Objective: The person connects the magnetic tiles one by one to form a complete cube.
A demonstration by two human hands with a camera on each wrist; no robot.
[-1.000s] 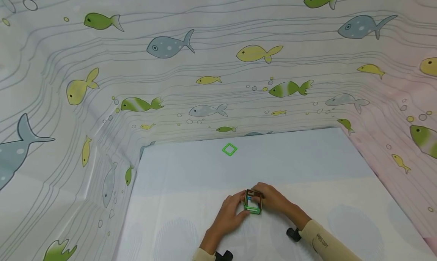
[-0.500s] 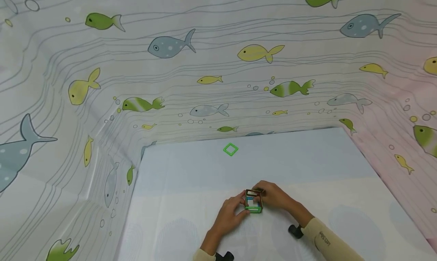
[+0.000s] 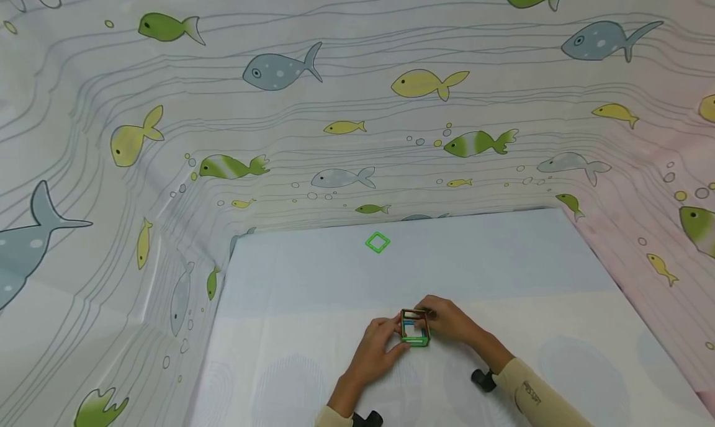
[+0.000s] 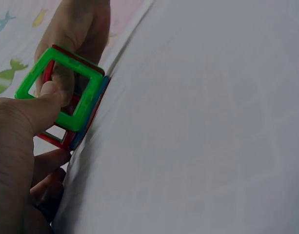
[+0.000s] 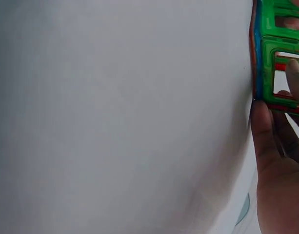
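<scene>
A small box of magnetic square frame tiles (image 3: 415, 341), in green, red and blue, stands on the white tabletop between the two hands. My left hand (image 3: 375, 354) holds its left side; in the left wrist view the thumb (image 4: 44, 105) lies across a green tile (image 4: 90, 100), with other fingers behind and below. My right hand (image 3: 449, 320) grips the box's far right side. In the right wrist view, its thumb (image 5: 295, 80) reaches over a green tile (image 5: 267, 73) and a finger touches the lower corner. A blue tile (image 5: 258, 58) lies along the bottom. The fingers hide parts of the box.
One loose green square tile (image 3: 378, 242) lies flat near the table's far edge. Fish-patterned sheeting (image 3: 341, 154) rises behind and on both sides of the white tabletop (image 3: 301, 278).
Both hands keep their hold on the tile box. The right hand has shifted slightly, and the box seems turned a little. The loose green tile stays put while the head view drifts slightly.
</scene>
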